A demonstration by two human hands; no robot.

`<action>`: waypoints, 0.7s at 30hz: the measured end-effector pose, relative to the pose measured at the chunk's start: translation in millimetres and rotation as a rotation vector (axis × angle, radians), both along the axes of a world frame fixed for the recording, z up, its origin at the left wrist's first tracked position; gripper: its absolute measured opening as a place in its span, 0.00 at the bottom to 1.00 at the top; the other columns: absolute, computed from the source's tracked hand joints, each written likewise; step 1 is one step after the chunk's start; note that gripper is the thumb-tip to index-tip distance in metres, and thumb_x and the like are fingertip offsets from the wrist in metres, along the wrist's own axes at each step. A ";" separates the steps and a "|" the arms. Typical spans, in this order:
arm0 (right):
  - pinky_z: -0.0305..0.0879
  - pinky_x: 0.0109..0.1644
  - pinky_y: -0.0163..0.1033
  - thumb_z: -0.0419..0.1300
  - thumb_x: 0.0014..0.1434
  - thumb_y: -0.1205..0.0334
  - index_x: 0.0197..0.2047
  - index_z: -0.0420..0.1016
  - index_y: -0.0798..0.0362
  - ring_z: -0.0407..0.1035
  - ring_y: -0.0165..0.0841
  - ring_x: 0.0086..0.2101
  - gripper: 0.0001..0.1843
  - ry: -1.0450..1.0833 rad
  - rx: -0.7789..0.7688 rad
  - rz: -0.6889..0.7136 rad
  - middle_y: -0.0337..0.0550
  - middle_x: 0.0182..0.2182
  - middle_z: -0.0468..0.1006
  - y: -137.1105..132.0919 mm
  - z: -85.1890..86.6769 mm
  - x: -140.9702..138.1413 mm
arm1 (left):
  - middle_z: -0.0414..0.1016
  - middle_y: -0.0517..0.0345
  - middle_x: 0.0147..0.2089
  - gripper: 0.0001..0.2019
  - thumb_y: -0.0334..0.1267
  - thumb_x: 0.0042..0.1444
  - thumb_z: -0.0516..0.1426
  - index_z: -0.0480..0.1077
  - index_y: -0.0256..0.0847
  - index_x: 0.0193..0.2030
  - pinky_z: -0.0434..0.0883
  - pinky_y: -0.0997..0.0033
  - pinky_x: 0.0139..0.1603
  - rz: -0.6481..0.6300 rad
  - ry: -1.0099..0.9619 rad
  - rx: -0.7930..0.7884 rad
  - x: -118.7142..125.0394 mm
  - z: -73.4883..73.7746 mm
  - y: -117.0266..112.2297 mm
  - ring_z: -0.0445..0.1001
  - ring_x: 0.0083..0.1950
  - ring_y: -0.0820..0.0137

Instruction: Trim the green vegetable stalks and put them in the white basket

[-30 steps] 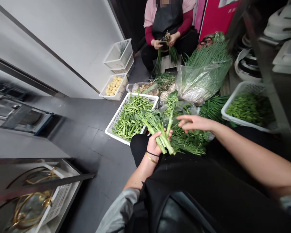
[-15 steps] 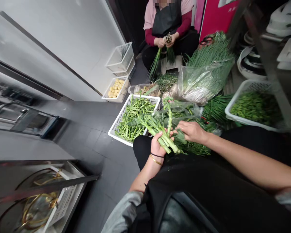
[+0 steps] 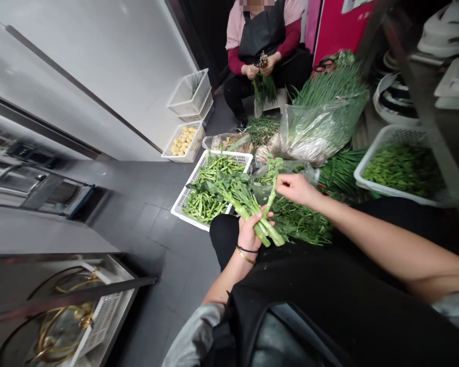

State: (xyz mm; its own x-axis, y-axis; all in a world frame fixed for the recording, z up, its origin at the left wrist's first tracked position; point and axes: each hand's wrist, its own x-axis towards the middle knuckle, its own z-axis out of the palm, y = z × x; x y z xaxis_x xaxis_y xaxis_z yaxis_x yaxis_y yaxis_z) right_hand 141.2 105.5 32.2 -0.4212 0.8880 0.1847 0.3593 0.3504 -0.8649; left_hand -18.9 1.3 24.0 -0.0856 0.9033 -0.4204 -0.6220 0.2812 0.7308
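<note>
My left hand (image 3: 251, 232) is closed around a bunch of thick green leafy vegetable stalks (image 3: 273, 235), their pale cut ends pointing down toward my lap. One stalk (image 3: 270, 200) stands up apart from the rest. Against its upper part, my right hand (image 3: 296, 188) is closed in a pinch; its fingertips are partly hidden. Beyond the bunch sits a white perforated basket (image 3: 179, 210) heaped with trimmed green stems (image 3: 202, 204). Loose leafy greens (image 3: 306, 219) lie below my right hand, beside my knee.
Across from me a person (image 3: 263, 35) holds a bunch of thin green stalks (image 3: 264, 87). A plastic bag (image 3: 309, 132) of long greens lies between us. Potato-like yellow pieces (image 3: 183, 140) fill a crate at the wall. Another white basket (image 3: 371, 183) of greens stands right.
My right hand has moved up and slightly left along the upright stalk; the leaf that was at its fingers no longer shows there. The other person's bunch has swung together.
</note>
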 end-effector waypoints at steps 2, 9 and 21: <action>0.48 0.26 0.33 0.55 0.53 0.55 0.18 0.61 0.53 0.58 0.27 0.20 0.16 -0.199 0.112 0.085 0.36 0.17 0.66 -15.5 -5.1 5.0 | 0.75 0.46 0.43 0.17 0.34 0.41 0.64 0.69 0.31 0.39 0.75 0.64 0.33 0.019 -0.015 -0.019 -2.2 -3.0 1.1 0.76 0.37 0.64; 0.55 0.27 0.34 0.56 0.54 0.43 0.24 0.67 0.53 0.60 0.27 0.20 0.21 -0.108 -0.101 -0.025 0.35 0.17 0.67 6.0 11.9 27.8 | 0.76 0.46 0.43 0.18 0.34 0.40 0.65 0.70 0.32 0.40 0.74 0.65 0.32 -0.025 0.018 0.009 -2.1 -3.3 0.7 0.76 0.37 0.64; 0.59 0.23 0.35 0.62 0.50 0.44 0.41 0.75 0.52 0.62 0.28 0.19 0.22 0.399 -0.688 0.036 0.38 0.18 0.69 -7.6 -50.3 15.4 | 0.76 0.46 0.39 0.11 0.33 0.45 0.58 0.70 0.32 0.38 0.72 0.65 0.38 -0.049 -0.305 0.010 -27.1 -13.7 20.9 0.75 0.37 0.65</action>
